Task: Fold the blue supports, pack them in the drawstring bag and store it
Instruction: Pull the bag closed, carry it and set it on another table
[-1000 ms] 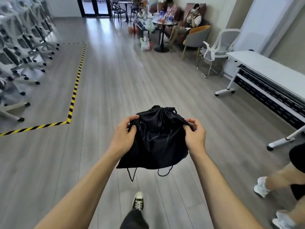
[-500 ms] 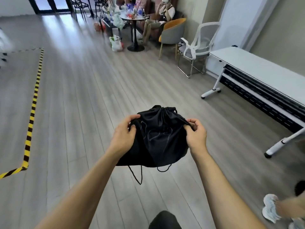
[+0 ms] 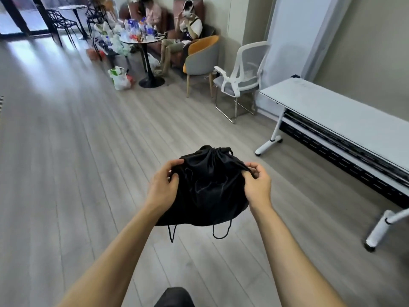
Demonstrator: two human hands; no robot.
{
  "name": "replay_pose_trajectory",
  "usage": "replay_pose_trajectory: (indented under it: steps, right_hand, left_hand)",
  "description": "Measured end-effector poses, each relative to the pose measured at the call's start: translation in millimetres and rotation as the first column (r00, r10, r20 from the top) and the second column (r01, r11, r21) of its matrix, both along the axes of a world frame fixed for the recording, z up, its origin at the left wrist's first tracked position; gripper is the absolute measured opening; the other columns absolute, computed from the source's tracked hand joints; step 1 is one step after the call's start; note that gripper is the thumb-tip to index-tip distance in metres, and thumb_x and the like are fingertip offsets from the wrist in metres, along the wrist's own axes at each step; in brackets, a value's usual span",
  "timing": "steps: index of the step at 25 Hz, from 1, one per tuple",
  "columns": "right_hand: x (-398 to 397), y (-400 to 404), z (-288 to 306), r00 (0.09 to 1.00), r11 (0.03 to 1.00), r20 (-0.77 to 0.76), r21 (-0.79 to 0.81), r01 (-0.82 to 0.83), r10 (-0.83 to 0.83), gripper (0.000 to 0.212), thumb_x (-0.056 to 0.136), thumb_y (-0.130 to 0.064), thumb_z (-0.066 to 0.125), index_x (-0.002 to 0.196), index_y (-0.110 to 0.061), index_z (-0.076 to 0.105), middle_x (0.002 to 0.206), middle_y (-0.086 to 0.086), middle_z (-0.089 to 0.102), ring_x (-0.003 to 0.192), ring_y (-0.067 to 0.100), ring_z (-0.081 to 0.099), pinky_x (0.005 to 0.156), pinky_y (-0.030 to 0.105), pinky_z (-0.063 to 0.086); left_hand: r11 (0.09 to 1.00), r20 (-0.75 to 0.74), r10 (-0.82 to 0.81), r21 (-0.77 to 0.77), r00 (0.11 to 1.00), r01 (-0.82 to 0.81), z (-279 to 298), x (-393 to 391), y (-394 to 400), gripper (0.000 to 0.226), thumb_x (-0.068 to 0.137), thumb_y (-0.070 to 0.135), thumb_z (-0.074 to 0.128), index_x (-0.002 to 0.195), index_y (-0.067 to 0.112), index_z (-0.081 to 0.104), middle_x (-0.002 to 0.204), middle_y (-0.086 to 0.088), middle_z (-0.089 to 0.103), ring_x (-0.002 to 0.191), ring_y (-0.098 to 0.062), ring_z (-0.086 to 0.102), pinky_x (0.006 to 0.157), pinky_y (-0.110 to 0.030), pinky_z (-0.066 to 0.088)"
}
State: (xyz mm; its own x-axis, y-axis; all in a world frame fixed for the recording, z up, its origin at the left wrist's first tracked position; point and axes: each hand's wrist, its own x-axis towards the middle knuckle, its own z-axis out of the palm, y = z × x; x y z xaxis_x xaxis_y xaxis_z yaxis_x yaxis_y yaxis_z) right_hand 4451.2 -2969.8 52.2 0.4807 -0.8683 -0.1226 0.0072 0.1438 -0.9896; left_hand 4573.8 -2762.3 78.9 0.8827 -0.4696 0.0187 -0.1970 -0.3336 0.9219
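Packing looks finished; storing the bag is what remains.

The black drawstring bag (image 3: 210,187) hangs in the air above the wood floor (image 3: 88,173), its mouth cinched and its body bulging, so the blue supports are presumably inside, unseen. It sits between the hands: the left hand (image 3: 162,187) pinches its left edge, the right hand (image 3: 257,185) its right edge. Two cord loops (image 3: 221,231) dangle below.

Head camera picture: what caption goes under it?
Both hands, left and right, hold a cinched black drawstring bag above the floor.
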Motion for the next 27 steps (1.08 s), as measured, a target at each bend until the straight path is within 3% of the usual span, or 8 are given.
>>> replay_pose_trajectory:
  steps: [5,10,14,19,27]
  right_hand:
    - [85,-133,6,0.995,0.993,0.0,-0.058,0.098,-0.098,0.018,0.089,-0.005,0.064,0.088,-0.022,0.068,0.091,0.003,0.075,0.084,0.015,0.068,0.083,0.03,0.055]
    - [152,-254,10,0.957,0.954,-0.009,-0.086,0.289,-0.29,0.018,0.09,-0.003,0.063,0.09,-0.021,0.068,0.088,-0.003,0.074,0.082,0.007,0.068,0.077,0.022,0.051]
    - [193,-353,18,0.895,0.886,0.0,-0.141,0.442,-0.446,0.023,0.09,0.001,0.06,0.09,-0.02,0.067,0.095,0.003,0.074,0.087,0.013,0.067,0.081,0.023,0.05]
    - [218,-473,24,0.805,0.789,0.017,-0.184,0.586,-0.594,0.029,0.089,0.005,0.059,0.089,-0.024,0.065,0.099,0.007,0.073,0.092,0.017,0.066,0.087,0.027,0.05]
    - [238,-672,38,0.658,0.631,0.079,-0.215,0.745,-0.749,0.018,0.088,0.0,0.06,0.094,-0.014,0.07,0.094,0.0,0.074,0.085,0.009,0.069,0.077,0.014,0.051]
  left_hand:
    - [0.99,0.011,-0.125,-0.07,0.992,0.126,-2,115,-149,0.042,0.099,0.007,0.046,0.119,0.04,0.064,0.095,0.01,0.066,0.079,-0.012,0.062,0.075,-0.031,0.05]
    - [0.948,0.035,-0.306,-0.075,0.951,0.308,-11,216,-303,0.042,0.098,0.004,0.045,0.123,0.033,0.063,0.105,0.009,0.066,0.088,-0.013,0.062,0.084,-0.031,0.05]
    - [0.889,0.072,-0.447,-0.08,0.892,0.451,-6,279,-434,0.042,0.097,0.002,0.046,0.125,0.028,0.063,0.115,0.007,0.067,0.097,-0.012,0.063,0.097,-0.038,0.052]
    - [0.76,0.153,-0.637,-0.04,0.756,0.649,1,325,-587,0.051,0.096,-0.003,0.038,0.136,0.023,0.057,0.134,0.007,0.061,0.127,-0.009,0.054,0.114,-0.04,0.04]
    - [0.695,0.224,-0.692,-0.046,0.686,0.717,7,356,-819,0.051,0.096,-0.002,0.04,0.134,0.027,0.058,0.132,0.01,0.062,0.12,-0.014,0.059,0.109,-0.036,0.045]
